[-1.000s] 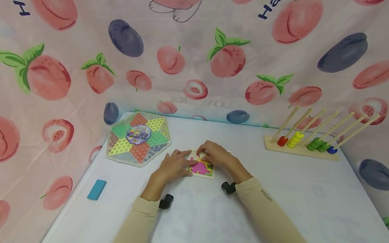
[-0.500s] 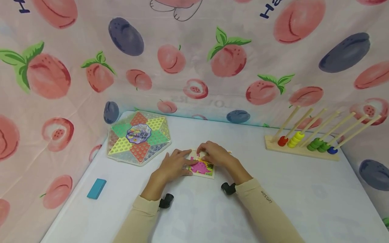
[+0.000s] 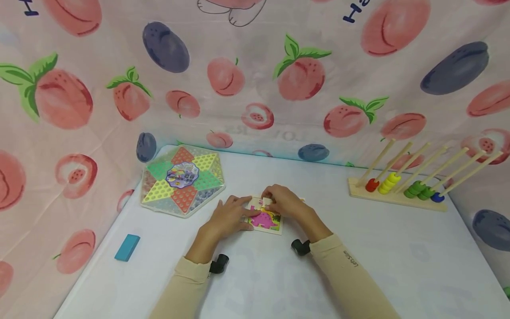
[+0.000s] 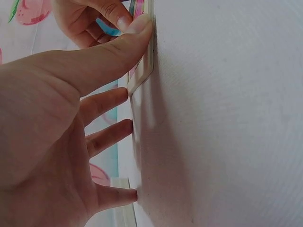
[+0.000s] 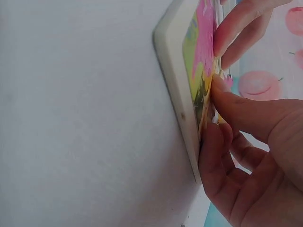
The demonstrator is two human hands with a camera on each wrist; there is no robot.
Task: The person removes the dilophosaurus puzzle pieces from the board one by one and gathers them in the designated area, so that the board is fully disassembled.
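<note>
This looks like a screened-off tabletop play corner: a pale pink cloth sheet (image 3: 255, 44) printed with red and dark blue fruit rises around a white-covered worktop (image 3: 378, 261), which carries a hexagonal, multicoloured plastic game board (image 3: 183, 180) and a pale wooden rack (image 3: 398, 200) of coloured beads (image 3: 415, 188). The sheet hides the room beyond; home or studio, I cannot tell.

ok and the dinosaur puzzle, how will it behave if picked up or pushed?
Likely stiff: the dinosaur puzzle has a thick, straight-edged frame showing no bend. Probably slides rather than tips or rolls when pushed, since it looks low and flat on the white table.
</note>
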